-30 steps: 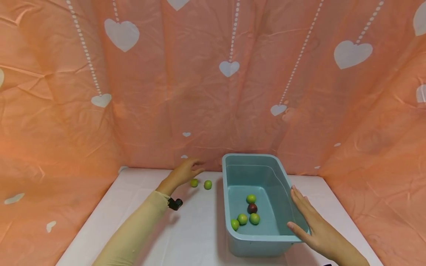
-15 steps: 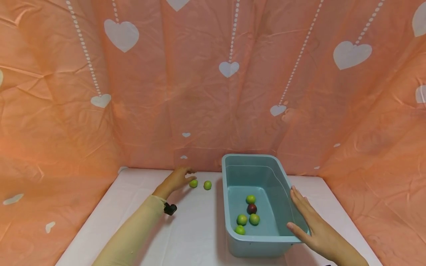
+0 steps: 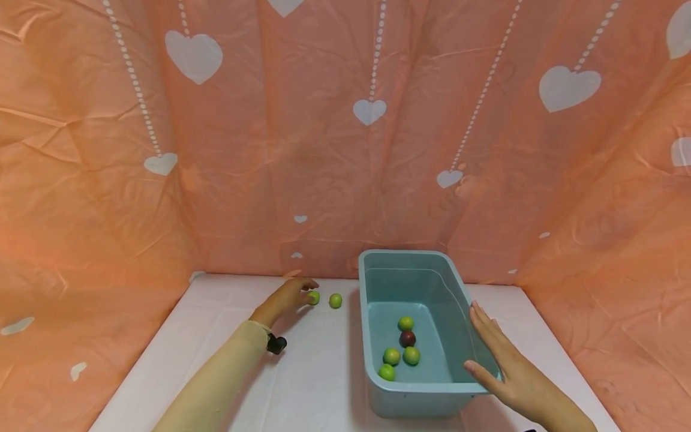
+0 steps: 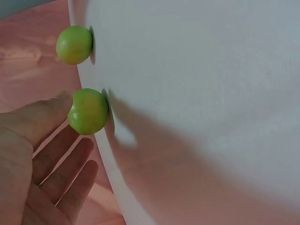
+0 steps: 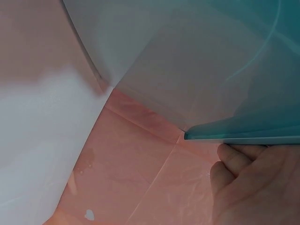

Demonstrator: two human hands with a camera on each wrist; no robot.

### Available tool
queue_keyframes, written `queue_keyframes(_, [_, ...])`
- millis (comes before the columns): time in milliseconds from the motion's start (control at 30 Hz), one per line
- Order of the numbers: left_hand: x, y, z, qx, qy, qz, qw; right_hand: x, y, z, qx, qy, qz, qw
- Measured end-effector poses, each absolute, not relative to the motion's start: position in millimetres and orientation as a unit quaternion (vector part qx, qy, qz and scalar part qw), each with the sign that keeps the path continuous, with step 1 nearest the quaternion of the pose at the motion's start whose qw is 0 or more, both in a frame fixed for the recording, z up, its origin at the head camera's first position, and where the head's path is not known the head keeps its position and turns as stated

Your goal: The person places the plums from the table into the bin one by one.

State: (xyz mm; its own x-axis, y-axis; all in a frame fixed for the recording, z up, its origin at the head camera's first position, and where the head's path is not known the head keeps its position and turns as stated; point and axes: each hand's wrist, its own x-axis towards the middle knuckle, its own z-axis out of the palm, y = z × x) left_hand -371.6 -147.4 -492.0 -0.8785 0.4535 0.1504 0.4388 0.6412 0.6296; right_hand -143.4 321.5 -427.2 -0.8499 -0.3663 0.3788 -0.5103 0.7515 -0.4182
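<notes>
In the head view my left hand (image 3: 286,298) reaches to the back of the table, its thumb against a small round green fruit (image 4: 89,111). One finger passes behind that fruit in the left wrist view, its tip hidden, while the other fingers spread below. Beside it on the cloth sits a second green fruit (image 3: 335,300). My right hand (image 3: 515,378) rests at the near right corner of a blue-grey plastic tub (image 3: 418,388). Its straight fingers lie along the outside of the rim and its thumb points inward. Inside the tub are several green fruits (image 3: 412,356) and one dark red fruit (image 3: 407,339).
A white cloth (image 3: 318,372) covers the table. Orange-pink sheeting (image 3: 324,180) with white hearts hangs behind and on both sides, close to the table's back edge. A small black camera (image 3: 277,344) is worn on the left wrist.
My left hand has moved down and slightly left, and its thumb has come onto the left green fruit. One green fruit in the tub has rolled right along the near end. My right hand stays put.
</notes>
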Motion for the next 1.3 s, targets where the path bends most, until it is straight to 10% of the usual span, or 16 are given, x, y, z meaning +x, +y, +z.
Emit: queue_keyframes(1300, [-367,-148,-499,0.205,0.921,0.332,-0.006,-143,322,-428,0.236,-0.923,0.266,0.146])
